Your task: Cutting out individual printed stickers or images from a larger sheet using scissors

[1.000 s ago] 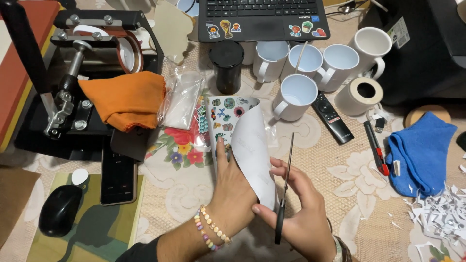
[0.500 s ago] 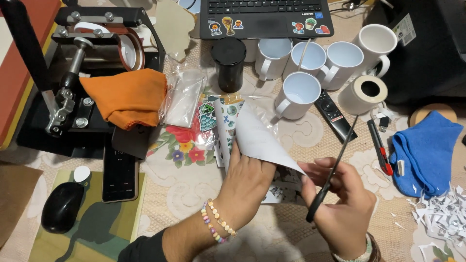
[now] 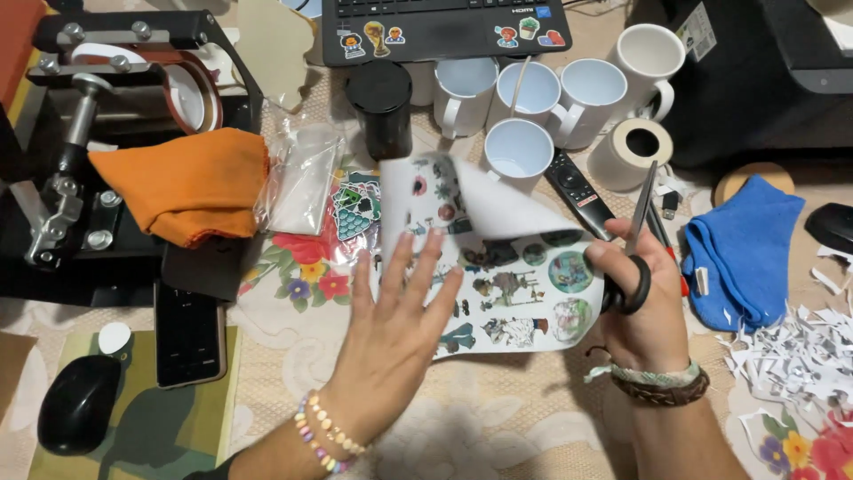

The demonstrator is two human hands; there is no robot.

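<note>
A white sticker sheet (image 3: 524,298) printed with several round and figure pictures lies curled on the patterned tablecloth, its top left part bent up. My left hand (image 3: 395,316) hovers over the sheet's left part, flat, fingers spread, holding nothing. My right hand (image 3: 640,302) grips black-handled scissors (image 3: 635,240) with the blades pointing up and away, and its fingers also touch the sheet's right edge.
Several white mugs (image 3: 520,147), a black cylinder (image 3: 384,107), a tape roll (image 3: 633,151) and a laptop (image 3: 444,27) stand behind. Remote (image 3: 577,191), blue cloth (image 3: 737,249), paper scraps (image 3: 795,351) at right. Orange cloth (image 3: 191,182) on a mug press (image 3: 80,133), phone (image 3: 188,333), mouse (image 3: 78,400) at left.
The sheet went from held upright to lying flatter with its printed side up. My left hand let go of it and opened over it. The scissors swung upright to the right.
</note>
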